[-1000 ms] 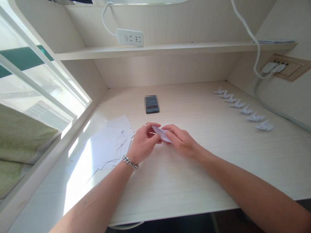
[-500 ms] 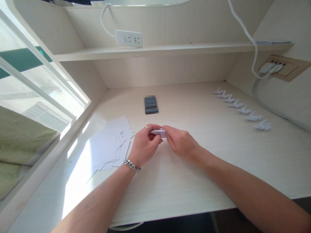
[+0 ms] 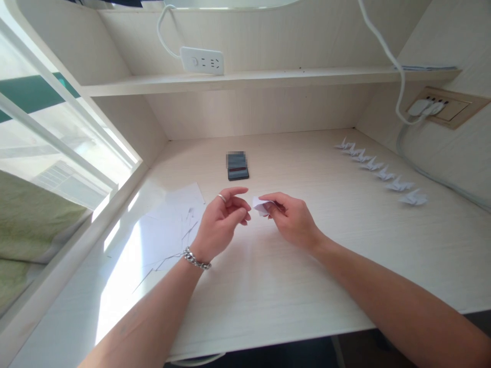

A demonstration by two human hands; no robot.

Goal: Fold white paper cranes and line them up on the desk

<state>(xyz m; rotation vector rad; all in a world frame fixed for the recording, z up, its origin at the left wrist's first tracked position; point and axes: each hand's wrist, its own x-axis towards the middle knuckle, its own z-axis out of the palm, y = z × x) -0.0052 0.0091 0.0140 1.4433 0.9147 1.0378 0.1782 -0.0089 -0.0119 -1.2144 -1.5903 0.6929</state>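
A small piece of folded white paper [image 3: 261, 205] is pinched between the thumb and fingers of my right hand [image 3: 289, 217]; part of it is hidden by those fingers. Just left of it, my left hand [image 3: 224, 217] holds nothing, its fingers curved and apart, not touching the paper. Several flat sheets of white paper [image 3: 163, 232] lie loosely stacked beside and partly behind my left hand and wrist. Over on the right side of the desk, several folded paper cranes [image 3: 413, 197] stand in a slanting row.
A dark phone [image 3: 238, 166] lies on the desk [image 3: 291, 301] beyond my hands. A white power strip [image 3: 202, 61] is on the shelf [image 3: 261, 81]. Plugs sit in the wall socket [image 3: 448, 106] at right, with cables running down. Bright sunlight falls by the window at left.
My left hand has let go of the folded paper and drawn away to the left, its fingers parting. The paper stays in my right hand, now turned and showing more of its side.
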